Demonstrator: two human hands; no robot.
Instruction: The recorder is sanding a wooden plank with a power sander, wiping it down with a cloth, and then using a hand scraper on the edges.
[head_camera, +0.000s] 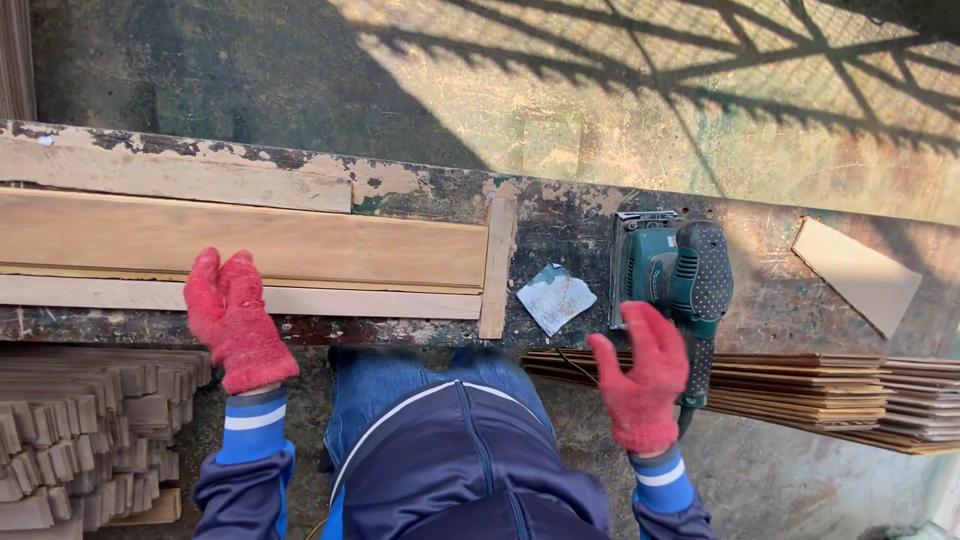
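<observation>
A green electric sander (672, 270) sits on the worn, paint-flaked worktop (570, 215), and everything else is placed from it. The right hand (642, 380), in a red knitted glove, hovers just at the near side of the sander with its fingers spread wide; its fingertips seem to overlap the sander's handle, though whether they touch it is hard to tell from this angle. The grip holds nothing.

Just left of the sander lies a small scrap of sandpaper (556, 297), pale and crumpled. Further left, a short wooden strip (497, 265) stands crosswise against the end of a long plank (240, 240) that lies along the worktop. The left hand (232, 318), also in a red glove, rests well left of the sander at the near edge of that plank, fingers together and flat, its grip closed on nothing.

Right of the sander lies a cardboard piece (858, 272). Below the sander, under the worktop's edge, thin boards (840, 395) are stacked; far to the left is a pile of wooden slats (80, 430).
</observation>
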